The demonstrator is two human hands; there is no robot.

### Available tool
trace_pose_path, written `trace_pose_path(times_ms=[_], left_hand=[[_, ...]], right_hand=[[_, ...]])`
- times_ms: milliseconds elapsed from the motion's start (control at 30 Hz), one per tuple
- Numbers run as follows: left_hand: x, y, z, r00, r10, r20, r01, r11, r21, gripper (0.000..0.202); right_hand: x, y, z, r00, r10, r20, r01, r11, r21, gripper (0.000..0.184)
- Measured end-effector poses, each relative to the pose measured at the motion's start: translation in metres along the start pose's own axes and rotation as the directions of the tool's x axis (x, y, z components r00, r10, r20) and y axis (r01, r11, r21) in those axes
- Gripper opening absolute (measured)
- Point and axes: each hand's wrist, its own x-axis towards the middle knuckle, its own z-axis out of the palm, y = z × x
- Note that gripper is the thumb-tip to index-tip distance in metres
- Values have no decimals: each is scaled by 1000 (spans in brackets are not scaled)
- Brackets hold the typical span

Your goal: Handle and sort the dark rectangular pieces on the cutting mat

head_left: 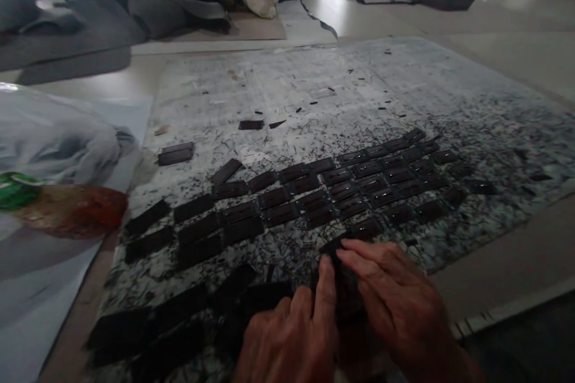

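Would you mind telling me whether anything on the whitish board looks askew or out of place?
One dark, flat rectangular piece sits askew against the nearby rows of similar pieces; a small dark rectangle lies apart beyond them. Thin black slivers litter the whitish flat board, looking untidy.

Glossy dark pieces (370, 184), crinkled clear plastic (54, 131)

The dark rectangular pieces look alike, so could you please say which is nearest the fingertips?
The dull piece just left of a glossy one; only it has fingers of both the left hand and right hand at its edges.
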Motion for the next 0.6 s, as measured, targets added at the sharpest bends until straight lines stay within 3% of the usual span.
trace_pose_path(times_ms=[267,600], left_hand=[[-7,-6,2,992,58,-111,-67,995,-76,45],[0,-2,-6,996,-27,86,35,995,-97,62]], right_hand=[[-6,-6,5,995,-11,95,20,996,-88,30],[-3,-6,5,998,-1,58,7,996,-94,28]])
